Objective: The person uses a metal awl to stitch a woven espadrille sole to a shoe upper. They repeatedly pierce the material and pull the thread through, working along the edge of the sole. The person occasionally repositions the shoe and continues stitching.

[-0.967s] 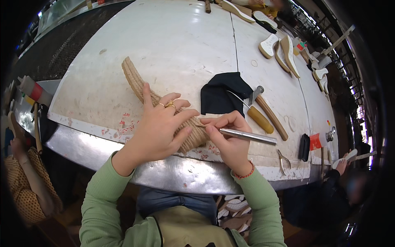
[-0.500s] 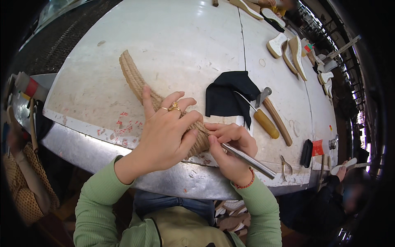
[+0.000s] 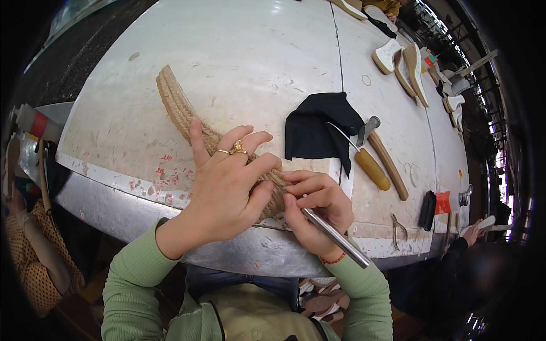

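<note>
A person in ribbed green sleeves works on a curved, rope-covered sole (image 3: 175, 102) at the near edge of a broad, pale surface (image 3: 250, 68). The left hand (image 3: 222, 184) lies across the sole, hiding much of its middle; thumb and index finger press on the rope while the other fingers fan outward. The right hand (image 3: 321, 207) has its fingers curled closed around a slim metal tool (image 3: 341, 241), its tip lost at the rope; whether it pierces the strands cannot be told. The sole's near end is partly masked by both hands.

The surface is scuffed and marked in red, split by a dark seam and bordered by a shiny metal edge (image 3: 136, 221). Right of the hands lie a black cloth (image 3: 313, 128), a yellow-handled tool (image 3: 372, 169) with its thin shaft over the cloth, a hammer (image 3: 391, 167) and metal nippers (image 3: 398, 233). Wedge soles (image 3: 418, 77) stand farther off; another (image 3: 350, 8) is cut by the top edge. Below, a pile of soles (image 3: 321, 300) is half hidden. Co-workers at both sides are dim or blurred against the dark fisheye rim.
</note>
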`<state>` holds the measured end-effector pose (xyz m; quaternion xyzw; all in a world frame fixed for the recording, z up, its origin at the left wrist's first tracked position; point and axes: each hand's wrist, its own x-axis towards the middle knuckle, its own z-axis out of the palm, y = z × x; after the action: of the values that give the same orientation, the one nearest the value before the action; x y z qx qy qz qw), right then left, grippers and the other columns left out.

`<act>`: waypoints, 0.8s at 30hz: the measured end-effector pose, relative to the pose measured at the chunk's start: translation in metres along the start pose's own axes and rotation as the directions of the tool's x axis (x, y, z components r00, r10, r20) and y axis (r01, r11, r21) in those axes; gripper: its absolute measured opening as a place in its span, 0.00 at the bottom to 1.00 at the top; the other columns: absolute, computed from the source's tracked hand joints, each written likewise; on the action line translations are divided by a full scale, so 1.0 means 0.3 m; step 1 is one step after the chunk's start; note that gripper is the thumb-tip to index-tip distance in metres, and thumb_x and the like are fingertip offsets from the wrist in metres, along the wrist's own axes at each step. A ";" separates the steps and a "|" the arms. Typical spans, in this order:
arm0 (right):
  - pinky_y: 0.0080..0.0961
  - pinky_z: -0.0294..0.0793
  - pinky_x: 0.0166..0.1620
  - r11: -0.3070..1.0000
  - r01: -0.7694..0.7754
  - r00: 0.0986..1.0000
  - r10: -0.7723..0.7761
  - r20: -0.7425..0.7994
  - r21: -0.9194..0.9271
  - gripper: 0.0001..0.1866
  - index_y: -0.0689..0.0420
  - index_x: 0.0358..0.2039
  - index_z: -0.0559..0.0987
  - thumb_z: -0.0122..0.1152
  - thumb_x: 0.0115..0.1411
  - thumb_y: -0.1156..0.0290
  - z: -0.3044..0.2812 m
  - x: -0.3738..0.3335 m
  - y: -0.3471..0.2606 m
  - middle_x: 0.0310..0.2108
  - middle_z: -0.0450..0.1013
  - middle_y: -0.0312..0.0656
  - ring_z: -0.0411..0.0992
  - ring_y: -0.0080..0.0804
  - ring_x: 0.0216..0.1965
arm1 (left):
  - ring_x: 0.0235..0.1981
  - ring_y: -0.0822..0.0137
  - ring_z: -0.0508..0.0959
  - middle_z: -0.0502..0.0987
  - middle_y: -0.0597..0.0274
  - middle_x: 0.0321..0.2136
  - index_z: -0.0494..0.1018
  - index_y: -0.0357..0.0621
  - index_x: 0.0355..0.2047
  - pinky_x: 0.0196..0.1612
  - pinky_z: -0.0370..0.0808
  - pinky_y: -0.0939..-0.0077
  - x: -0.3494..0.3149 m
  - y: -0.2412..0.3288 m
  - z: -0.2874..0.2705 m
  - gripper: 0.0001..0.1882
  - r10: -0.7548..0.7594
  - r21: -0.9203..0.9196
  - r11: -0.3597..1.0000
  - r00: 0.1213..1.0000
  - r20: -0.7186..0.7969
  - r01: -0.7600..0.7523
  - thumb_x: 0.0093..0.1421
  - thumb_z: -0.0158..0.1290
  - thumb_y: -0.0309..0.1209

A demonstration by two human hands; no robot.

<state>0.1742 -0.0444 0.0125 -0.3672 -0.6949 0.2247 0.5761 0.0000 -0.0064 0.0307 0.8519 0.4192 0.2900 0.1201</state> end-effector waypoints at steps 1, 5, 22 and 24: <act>0.34 0.78 0.43 0.999 0.013 1.000 -0.012 0.027 -0.030 0.13 0.60 0.26 0.69 0.64 0.49 0.88 -0.003 0.004 -0.006 0.28 0.74 0.47 0.78 0.45 0.40 | 0.59 0.55 0.65 0.72 0.61 0.50 0.75 0.53 0.35 0.64 0.25 0.34 0.000 0.000 0.000 0.09 -0.002 -0.004 1.000 1.000 -0.002 0.002 0.54 0.51 0.34; 0.37 0.78 0.43 0.994 0.049 0.998 -0.044 0.054 -0.101 0.13 0.59 0.25 0.68 0.63 0.49 0.89 -0.001 0.002 -0.011 0.27 0.73 0.47 0.78 0.47 0.39 | 0.61 0.57 0.63 0.71 0.65 0.53 0.76 0.53 0.35 0.63 0.22 0.39 0.001 0.002 -0.004 0.09 -0.018 -0.003 1.000 0.999 0.032 0.018 0.53 0.50 0.32; 0.34 0.78 0.41 0.996 -0.084 0.996 0.083 0.041 0.026 0.13 0.60 0.25 0.64 0.59 0.54 0.87 -0.008 -0.004 -0.004 0.26 0.70 0.47 0.78 0.45 0.38 | 0.58 0.56 0.65 0.73 0.62 0.49 0.76 0.52 0.34 0.64 0.25 0.37 -0.001 0.003 0.003 0.08 -0.017 -0.009 1.000 1.000 -0.010 0.017 0.54 0.51 0.34; 0.32 0.77 0.42 0.980 -0.157 0.988 0.155 0.026 0.122 0.12 0.60 0.24 0.65 0.59 0.54 0.87 -0.011 -0.005 -0.002 0.27 0.70 0.46 0.78 0.43 0.40 | 0.58 0.56 0.65 0.73 0.61 0.49 0.76 0.52 0.35 0.64 0.25 0.37 -0.001 0.005 -0.001 0.08 -0.014 -0.012 1.000 1.000 -0.010 0.014 0.54 0.51 0.34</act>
<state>0.1772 -0.0463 0.0129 -0.3823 -0.6536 0.3146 0.5725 0.0005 -0.0077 0.0316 0.8468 0.4241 0.2957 0.1250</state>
